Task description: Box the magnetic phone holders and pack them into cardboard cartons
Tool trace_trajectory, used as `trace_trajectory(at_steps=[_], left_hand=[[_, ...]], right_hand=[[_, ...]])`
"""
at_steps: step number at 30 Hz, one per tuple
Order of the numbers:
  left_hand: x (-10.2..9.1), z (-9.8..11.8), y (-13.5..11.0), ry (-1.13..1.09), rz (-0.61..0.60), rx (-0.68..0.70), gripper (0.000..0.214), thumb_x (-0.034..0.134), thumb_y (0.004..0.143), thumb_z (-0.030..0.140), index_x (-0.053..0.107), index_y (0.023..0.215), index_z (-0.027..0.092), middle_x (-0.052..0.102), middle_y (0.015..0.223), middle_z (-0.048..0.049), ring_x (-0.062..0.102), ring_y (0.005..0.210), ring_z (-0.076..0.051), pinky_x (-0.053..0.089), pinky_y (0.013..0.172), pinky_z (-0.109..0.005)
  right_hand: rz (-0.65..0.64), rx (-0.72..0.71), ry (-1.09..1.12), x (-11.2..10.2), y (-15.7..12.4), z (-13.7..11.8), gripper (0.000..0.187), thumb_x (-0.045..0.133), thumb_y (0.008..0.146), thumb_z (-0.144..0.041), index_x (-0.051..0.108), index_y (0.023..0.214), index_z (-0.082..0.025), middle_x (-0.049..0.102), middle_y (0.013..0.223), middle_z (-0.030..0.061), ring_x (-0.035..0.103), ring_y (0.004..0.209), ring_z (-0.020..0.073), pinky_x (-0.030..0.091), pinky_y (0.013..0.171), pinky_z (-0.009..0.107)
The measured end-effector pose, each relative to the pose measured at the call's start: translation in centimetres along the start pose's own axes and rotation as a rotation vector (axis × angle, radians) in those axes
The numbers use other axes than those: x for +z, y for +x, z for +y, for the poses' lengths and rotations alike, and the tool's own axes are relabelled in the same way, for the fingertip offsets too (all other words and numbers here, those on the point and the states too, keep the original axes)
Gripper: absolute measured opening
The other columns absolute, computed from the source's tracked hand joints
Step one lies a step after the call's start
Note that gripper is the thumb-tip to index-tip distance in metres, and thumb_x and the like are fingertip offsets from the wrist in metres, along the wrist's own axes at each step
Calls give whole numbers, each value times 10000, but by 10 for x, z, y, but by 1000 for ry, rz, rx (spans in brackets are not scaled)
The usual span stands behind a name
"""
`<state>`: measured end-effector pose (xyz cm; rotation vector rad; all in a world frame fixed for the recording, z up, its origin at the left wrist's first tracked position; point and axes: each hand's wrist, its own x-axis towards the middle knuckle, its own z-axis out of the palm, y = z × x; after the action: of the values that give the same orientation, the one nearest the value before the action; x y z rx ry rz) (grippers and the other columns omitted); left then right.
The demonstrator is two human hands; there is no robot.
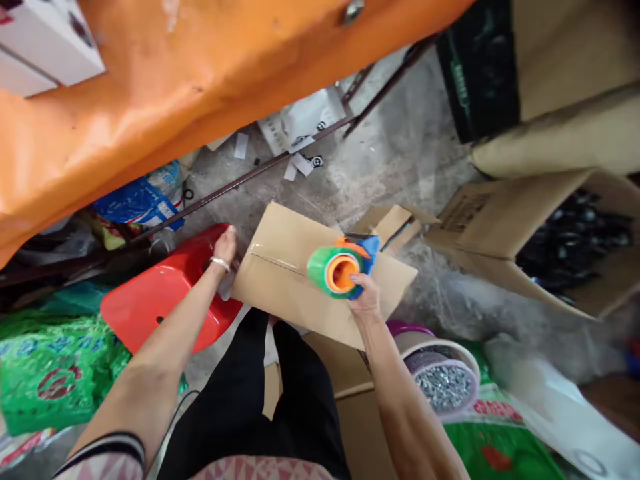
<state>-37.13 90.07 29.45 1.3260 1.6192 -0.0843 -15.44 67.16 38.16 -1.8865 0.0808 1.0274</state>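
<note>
On a cluttered concrete floor (400,160), a person's right hand (366,298) clamps the blue handle of a tape dispenser (336,270) above a flat cardboard carton (280,293). The left hand (226,245), well apart and wearing a bangle (220,264), sits at the carton's edge beside a red plastic stool (165,300), its grip hidden. A tub of screws (443,385) stands near.

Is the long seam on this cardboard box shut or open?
Shut: flaps of the cardboard box meet in a straight line; the right hand holds a tape dispenser on it.
</note>
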Motion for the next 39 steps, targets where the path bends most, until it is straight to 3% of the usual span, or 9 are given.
trace_trajectory(at_steps=[3,7,10,14,17,21,25,33,39], left_hand=[[-12,43,-56,-69,77,316,612,394,903,617,678,1153,136,691,1180,-143,621,1121,-269,453,1019,-391],[19,102,-156,-275,-526,216,706,392,830,747,738,896,136,714,844,-110,625,713,-185,502,683,-317],[56,127,-212,-348,-781,72,763,347,822,795,735,760,140,670,702,-84,548,581,-137,435,566,-282],[92,134,-258,-328,-944,15,537,795,572,667,686,615,143,603,574,-13,497,528,-97,386,527,-241],[114,129,-284,-311,-1010,-90,496,931,400,517,677,588,135,581,537,10,486,512,-88,386,522,-231],[143,122,-309,-290,-1097,-203,398,901,535,456,695,615,126,621,568,-30,543,538,-116,421,540,-244],[167,120,-327,-156,-1257,-397,576,690,727,663,686,588,104,636,592,-87,593,585,-164,466,586,-285],[201,104,-331,183,-1018,-72,316,850,589,382,681,601,115,539,487,25,413,456,-60,293,486,-205],[234,142,-309,387,-785,86,150,694,650,173,662,512,122,551,454,9,427,435,-70,305,466,-212]], right_hand=[[-83,-57,88,-12,-27,-5,665,593,639,-421,570,1264,-198,689,964,52,669,851,248,576,755,419],[-77,-404,-249,-46,-91,-17,910,725,607,-390,419,1441,-193,598,1311,120,578,1176,328,488,1002,494],[21,-601,-642,-80,-140,-19,896,661,705,-337,304,1508,-164,519,1380,184,516,1235,352,454,1034,542],[149,-695,-907,-122,-180,1,956,615,759,-260,108,1564,-164,523,1268,204,541,1117,336,520,919,526],[278,-797,-893,-146,-196,25,969,624,764,-252,97,1573,-166,511,1206,186,537,1048,317,547,854,503],[390,-804,-787,-170,-217,53,964,616,755,-238,120,1576,-141,505,1206,189,524,1042,308,550,855,496],[447,-750,-748,-186,-238,76,964,607,763,-225,106,1582,-141,514,1189,187,524,1042,305,546,856,488],[521,-579,-815,-182,-247,93,919,561,771,-194,124,1574,-100,514,1114,188,515,991,300,524,809,445],[515,-325,-808,-162,-211,71,794,588,763,-261,327,1507,-164,495,1037,127,486,870,253,508,747,385]])
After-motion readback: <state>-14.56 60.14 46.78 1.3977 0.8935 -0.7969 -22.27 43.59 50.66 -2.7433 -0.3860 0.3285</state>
